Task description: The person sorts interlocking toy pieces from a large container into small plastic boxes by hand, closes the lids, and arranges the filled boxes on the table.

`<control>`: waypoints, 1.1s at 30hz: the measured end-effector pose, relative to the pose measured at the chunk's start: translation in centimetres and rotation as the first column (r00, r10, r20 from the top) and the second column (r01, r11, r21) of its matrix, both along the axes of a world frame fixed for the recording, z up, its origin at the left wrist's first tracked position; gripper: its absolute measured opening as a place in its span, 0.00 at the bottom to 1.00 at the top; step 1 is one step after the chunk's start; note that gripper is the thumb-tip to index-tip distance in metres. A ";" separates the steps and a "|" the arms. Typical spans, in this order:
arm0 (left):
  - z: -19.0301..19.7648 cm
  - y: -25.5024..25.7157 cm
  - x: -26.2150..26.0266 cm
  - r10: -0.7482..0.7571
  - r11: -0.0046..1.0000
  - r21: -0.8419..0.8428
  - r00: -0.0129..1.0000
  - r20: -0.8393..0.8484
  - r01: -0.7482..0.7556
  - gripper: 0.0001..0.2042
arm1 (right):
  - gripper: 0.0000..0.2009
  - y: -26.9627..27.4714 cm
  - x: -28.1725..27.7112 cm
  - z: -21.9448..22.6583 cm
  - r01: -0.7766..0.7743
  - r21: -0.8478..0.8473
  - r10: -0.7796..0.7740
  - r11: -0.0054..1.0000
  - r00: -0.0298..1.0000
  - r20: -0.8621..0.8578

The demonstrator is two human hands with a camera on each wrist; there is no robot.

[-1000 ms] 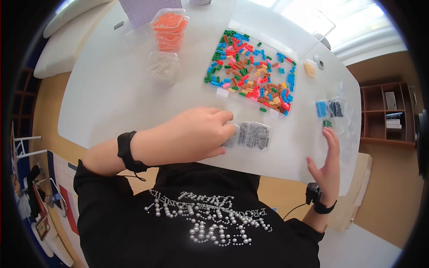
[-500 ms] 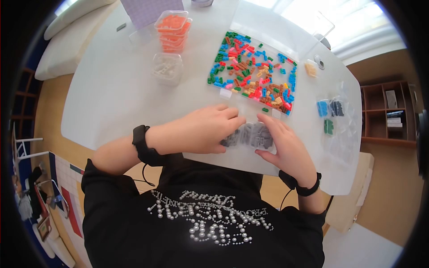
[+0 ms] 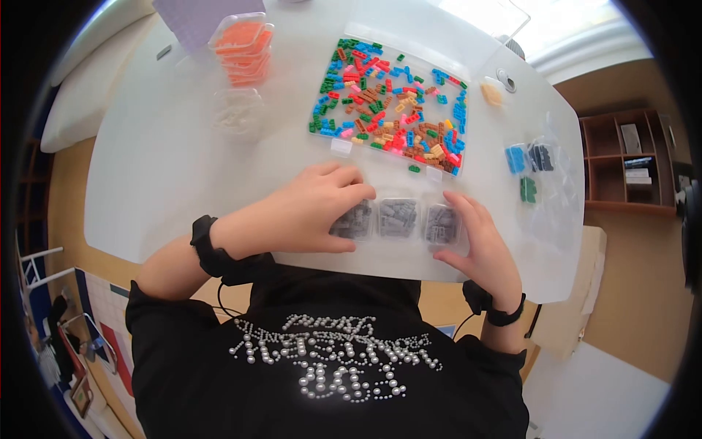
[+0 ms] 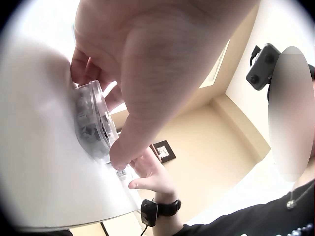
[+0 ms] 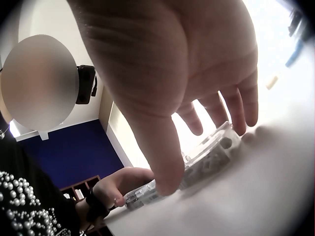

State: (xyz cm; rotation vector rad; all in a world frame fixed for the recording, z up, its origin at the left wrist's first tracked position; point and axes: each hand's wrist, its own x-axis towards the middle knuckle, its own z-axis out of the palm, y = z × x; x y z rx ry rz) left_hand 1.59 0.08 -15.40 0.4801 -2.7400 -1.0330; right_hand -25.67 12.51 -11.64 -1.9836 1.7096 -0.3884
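Three small clear plastic boxes of grey toy bricks sit in a row near the table's front edge. My left hand (image 3: 311,212) holds the left box (image 3: 358,222) between thumb and fingers; in the left wrist view this box (image 4: 91,118) rests on the tabletop. The middle box (image 3: 398,218) stands between the hands, with no finger on it. On the other side, my right hand (image 3: 484,241) spans the right box (image 3: 442,223), thumb at its near side and fingertips at its far side. The right wrist view shows that box (image 5: 209,164) between thumb and fingers.
Beyond the hands lies a wide clear tray (image 3: 426,170) of mixed coloured bricks, a loose green brick (image 3: 414,169) before it. Stacked boxes of orange pieces (image 3: 245,51) and a box of whitish pieces (image 3: 240,113) stand back left. Blue (image 3: 515,159), black (image 3: 541,157) and green (image 3: 528,190) bricks sit right.
My right hand has come left from beside the green bricks to the right grey box. The grey boxes, close together or overlapping before, now stand apart in a row.
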 end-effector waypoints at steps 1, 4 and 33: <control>0.1 0.1 0.0 0.025 1.000 0.018 1.000 -0.008 -0.025 0.32 | 0.37 0.2 -0.4 -0.1 0.021 -0.021 -0.020 1.000 1.000 0.007; 0.4 -0.4 0.3 0.072 0.987 0.146 0.997 -0.036 -0.066 0.32 | 0.36 0.6 -1.1 -0.6 0.050 -0.054 -0.049 0.997 0.999 0.022; -0.2 8.3 0.9 0.302 0.853 0.476 0.947 -0.111 -0.217 0.31 | 0.28 2.3 6.7 -1.1 -0.455 -0.346 0.386 0.820 0.888 -0.251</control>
